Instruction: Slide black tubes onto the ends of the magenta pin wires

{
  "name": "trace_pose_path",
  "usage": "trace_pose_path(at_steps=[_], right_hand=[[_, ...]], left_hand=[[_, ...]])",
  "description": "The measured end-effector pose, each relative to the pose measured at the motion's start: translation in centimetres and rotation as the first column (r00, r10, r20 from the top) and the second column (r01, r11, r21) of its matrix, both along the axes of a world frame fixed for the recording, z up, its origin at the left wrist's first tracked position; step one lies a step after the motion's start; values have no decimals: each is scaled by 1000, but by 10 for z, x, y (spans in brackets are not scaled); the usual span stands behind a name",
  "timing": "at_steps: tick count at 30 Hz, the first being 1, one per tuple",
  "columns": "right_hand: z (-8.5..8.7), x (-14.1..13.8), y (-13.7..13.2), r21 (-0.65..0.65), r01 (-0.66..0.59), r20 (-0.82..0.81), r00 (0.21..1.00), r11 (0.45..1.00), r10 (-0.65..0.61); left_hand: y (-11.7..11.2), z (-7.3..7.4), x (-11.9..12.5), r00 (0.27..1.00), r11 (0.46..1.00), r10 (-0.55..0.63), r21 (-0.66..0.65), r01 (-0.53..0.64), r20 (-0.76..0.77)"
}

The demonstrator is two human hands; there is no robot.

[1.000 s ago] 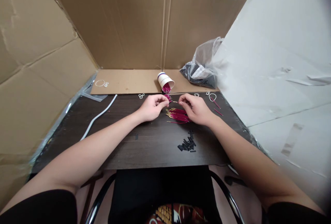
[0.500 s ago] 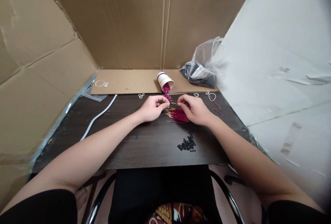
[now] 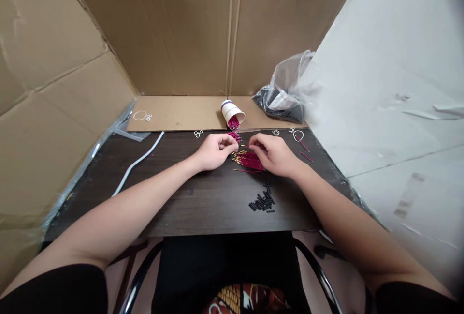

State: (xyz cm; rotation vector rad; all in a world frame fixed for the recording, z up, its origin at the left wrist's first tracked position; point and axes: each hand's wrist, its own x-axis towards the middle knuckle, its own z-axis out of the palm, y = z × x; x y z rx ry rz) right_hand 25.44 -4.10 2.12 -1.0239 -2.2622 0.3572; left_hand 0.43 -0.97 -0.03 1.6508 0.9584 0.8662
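Note:
My left hand (image 3: 216, 151) is closed, thumb and forefinger pinched together just in front of the tipped cup. Facing it, my right hand (image 3: 274, 155) is pinched shut over the right end of a heap of dark red wires (image 3: 249, 160) with gold tips pointing left. A short, thin gold-coloured tip (image 3: 243, 145) shows in the narrow gap between my fingertips; which hand holds it, if either, I cannot tell. More red wires (image 3: 234, 136) spill from the white paper cup (image 3: 229, 109) behind my left fingers. Short black sleeves (image 3: 263, 201) lie in a pile nearer me.
A clear plastic bag (image 3: 282, 96) with dark contents sits on the cardboard strip (image 3: 177, 113) at the back. White rubber bands (image 3: 198, 134) are scattered about. A pale tube (image 3: 136, 163) lies left, and a loose red wire (image 3: 306, 157) right. Cardboard walls surround the dark table (image 3: 203, 212).
Both hands keep almost the same pinched pose and place. The view has shifted very slightly; the wires, cup and sleeves lie as before.

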Motion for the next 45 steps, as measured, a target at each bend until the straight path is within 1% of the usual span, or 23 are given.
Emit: trace_pose_path(at_steps=[2,6,11,14,17,22,28,32,35,38,40,41,42,43,44,45], right_hand=[[0,1,0,31,-12,37,999,999,11],[1,4,1,65,-37,128,991,997,28],[5,6,0,94,-65,208,977,993,44],[5,4,0,100,-91,189,980,991,71],[2,3,0,92,-88,149,986,992,74],[0,3,0,131,-106,137,987,986,88],[0,1,-1,95,-92,116,990,991,81],[1,0,-1,112,-100,113,990,989,87],[1,1,-2,100,-92,114,990,991,80],[0,2,-2,89,-70,90,994,994,62],[-2,1,1,106,-65,51,997,992,59],[-3,0,4,117,-62,32,998,991,59],[-4,-2,8,126,-58,20,998,990,56],[-4,-5,14,132,-50,15,999,990,49],[-5,-8,20,133,-42,19,999,990,40],[-6,-12,27,131,-33,30,999,991,29]], left_hand=[[-2,1,0,1000,1000,-1,-19,2,10],[-6,4,1,1000,994,4,-109,-4,4],[-9,9,1,997,986,-73,-153,73,6],[-10,10,2,995,981,-94,-167,99,40],[-9,9,3,992,979,-101,-167,113,81],[-8,8,3,980,969,-135,-189,161,143],[-7,6,3,977,968,-134,-189,165,165],[-8,6,2,977,969,-137,-184,166,163],[-9,6,2,978,968,-146,-181,173,150],[-7,7,2,980,973,-94,-190,127,175],[-5,16,0,978,984,-6,-170,43,210],[-4,25,-3,974,990,41,-141,-10,223],[-3,37,-7,967,993,94,-91,-74,238],[-3,52,-14,958,991,131,-27,-129,253],[-4,70,-22,949,982,159,52,-180,273],[-7,90,-32,930,957,197,145,-251,311]])
